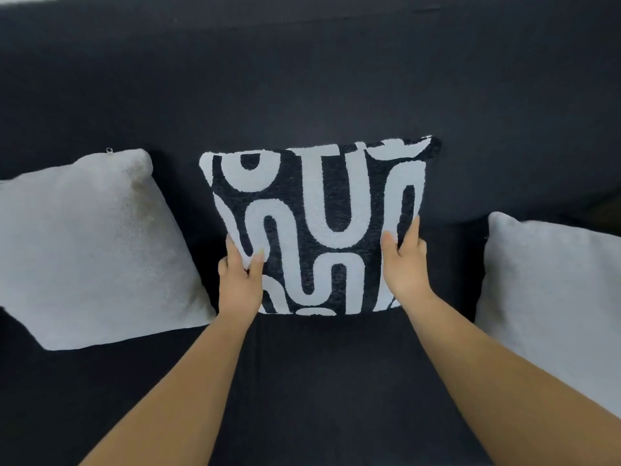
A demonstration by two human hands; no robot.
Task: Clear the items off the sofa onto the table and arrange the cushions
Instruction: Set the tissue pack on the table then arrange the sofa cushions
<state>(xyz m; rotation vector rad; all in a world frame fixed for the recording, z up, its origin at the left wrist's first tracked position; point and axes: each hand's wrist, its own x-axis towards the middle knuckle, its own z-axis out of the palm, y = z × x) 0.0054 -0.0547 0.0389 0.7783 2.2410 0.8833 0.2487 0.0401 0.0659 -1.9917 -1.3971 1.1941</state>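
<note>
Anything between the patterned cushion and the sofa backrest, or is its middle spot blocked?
Nothing visible. Left hand and right hand each have a grip on a side edge of the patterned cushion, which stands upright at the backrest. The white cushion on the left and the white cushion on the right sit apart from it.

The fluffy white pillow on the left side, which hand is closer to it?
Left. The left hand grips the patterned cushion's left edge, just beside the fluffy white pillow. The right hand holds the cushion's opposite edge, farther away.
</note>
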